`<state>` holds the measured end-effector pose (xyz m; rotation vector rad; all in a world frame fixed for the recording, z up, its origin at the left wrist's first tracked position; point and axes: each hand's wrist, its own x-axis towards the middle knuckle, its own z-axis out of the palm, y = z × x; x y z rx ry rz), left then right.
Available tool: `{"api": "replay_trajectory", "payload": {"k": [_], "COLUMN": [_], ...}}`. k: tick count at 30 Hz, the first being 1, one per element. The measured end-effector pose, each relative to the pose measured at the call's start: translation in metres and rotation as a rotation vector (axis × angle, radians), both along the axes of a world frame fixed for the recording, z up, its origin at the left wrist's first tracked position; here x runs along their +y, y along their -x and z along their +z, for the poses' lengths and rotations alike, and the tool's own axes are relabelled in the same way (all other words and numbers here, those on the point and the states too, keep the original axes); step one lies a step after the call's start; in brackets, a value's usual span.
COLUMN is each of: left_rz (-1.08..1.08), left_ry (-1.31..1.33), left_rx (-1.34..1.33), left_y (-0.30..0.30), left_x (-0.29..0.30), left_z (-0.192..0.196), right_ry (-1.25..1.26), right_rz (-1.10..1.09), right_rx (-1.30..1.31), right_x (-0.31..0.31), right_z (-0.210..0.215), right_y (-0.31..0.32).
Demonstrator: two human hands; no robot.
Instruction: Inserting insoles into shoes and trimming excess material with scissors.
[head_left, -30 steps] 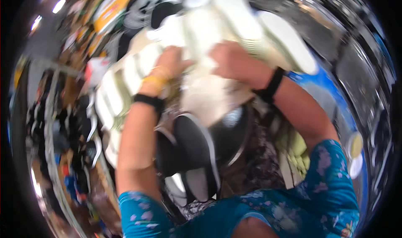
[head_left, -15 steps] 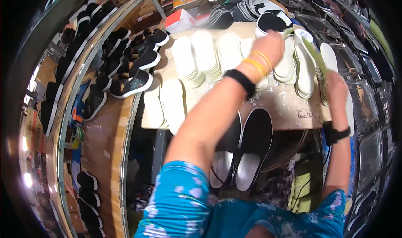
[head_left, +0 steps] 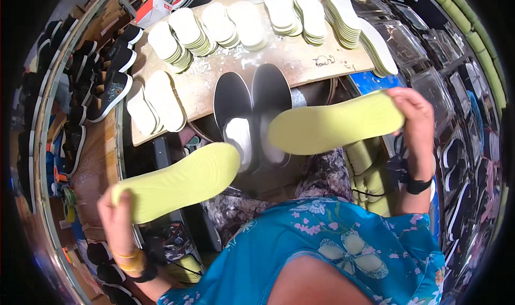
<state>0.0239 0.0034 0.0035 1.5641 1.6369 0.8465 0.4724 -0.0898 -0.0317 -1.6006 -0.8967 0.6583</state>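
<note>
My left hand [head_left: 119, 222] grips the heel end of a yellow-green insole [head_left: 179, 181] at the lower left, its broad end toward the middle. On the right, my right hand [head_left: 416, 117] is closed on one end of a second yellow-green insole [head_left: 338, 122], held level with its far end reaching left. Between and beyond them stand two black slip-on shoes, the left shoe [head_left: 234, 103] and the right shoe [head_left: 271, 93], side by side with toes pointing away. White lining shows inside the left shoe; the right insole passes close to the right shoe's opening.
Stacks of white-topped insoles [head_left: 193, 34] line the wooden board [head_left: 279, 63], with two piles at its left corner. Black shoes with white soles [head_left: 113, 93] fill the rack on the left. Clear plastic packs [head_left: 429, 87] crowd the right side. A white-and-red box [head_left: 154, 11] sits behind.
Both hands have drawn back from the stacks at the far side of the board toward my body and spread apart, each with an insole. The view has shifted and tilted.
</note>
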Motion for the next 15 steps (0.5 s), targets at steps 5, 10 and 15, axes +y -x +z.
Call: {"api": "replay_trajectory", "payload": {"k": [5, 10, 15], "left_rz": [-0.604, -0.828, -0.971], "left_ry": [-0.304, -0.639, -0.339], "left_rx": [0.484, 0.987, 1.034], "left_y": [-0.065, -0.111, -0.136], "left_x": [-0.057, -0.036, 0.049], "left_z": [-0.061, -0.109, -0.141], "right_ry": [-0.549, -0.582, -0.175], "right_rz": [0.579, 0.832, 0.937], "right_rx": [-1.145, -1.274, -1.273], "right_x": [-0.002, 0.006, 0.067], "right_z": [-0.030, -0.073, -0.108], "right_y": [0.090, 0.142, 0.102]}}
